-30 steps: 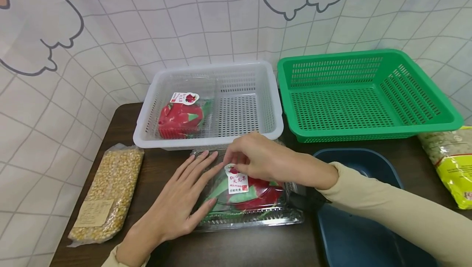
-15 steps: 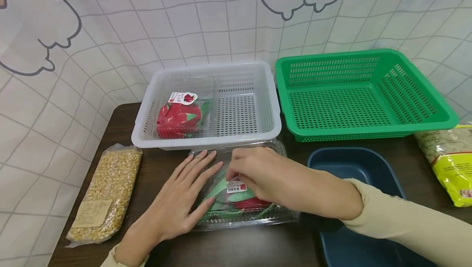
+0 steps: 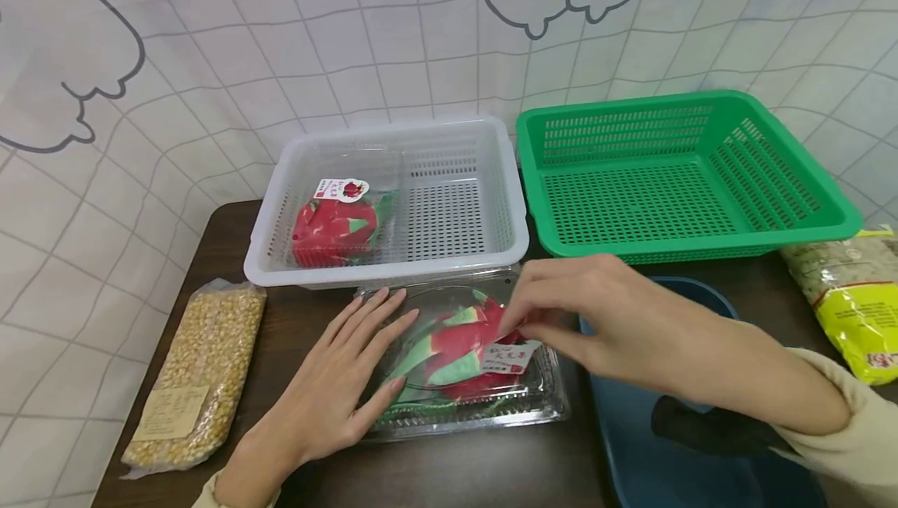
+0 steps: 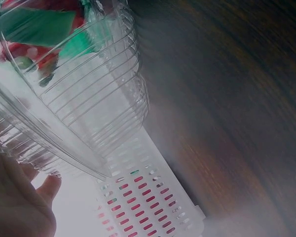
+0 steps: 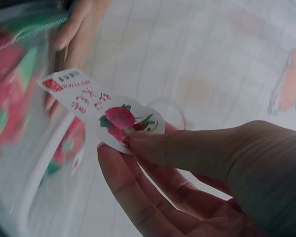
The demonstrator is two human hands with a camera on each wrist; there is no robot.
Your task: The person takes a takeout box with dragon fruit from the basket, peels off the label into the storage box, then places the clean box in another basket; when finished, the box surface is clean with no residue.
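A clear plastic clamshell box with red and green dragon fruit inside lies on the dark table in the head view. My left hand rests with spread, straight fingers on the left part of its lid. Thumb and fingers of my right hand pinch a white sticker label by its rounded end, over the box's right side. Red lettering and a fruit picture mark the label, which stands free of the lid in the right wrist view. The box's ribbed side fills the left wrist view's upper left.
Behind the box, a white basket holds another boxed dragon fruit with its label on. A green basket stands beside it. A blue tub lies under my right forearm. Corn kernels in a bag lie left, a yellow-labelled bag right.
The label, flat on the middle of the lid a second ago, has come up and moved right in my right hand's pinch. My left hand has stayed on the lid.
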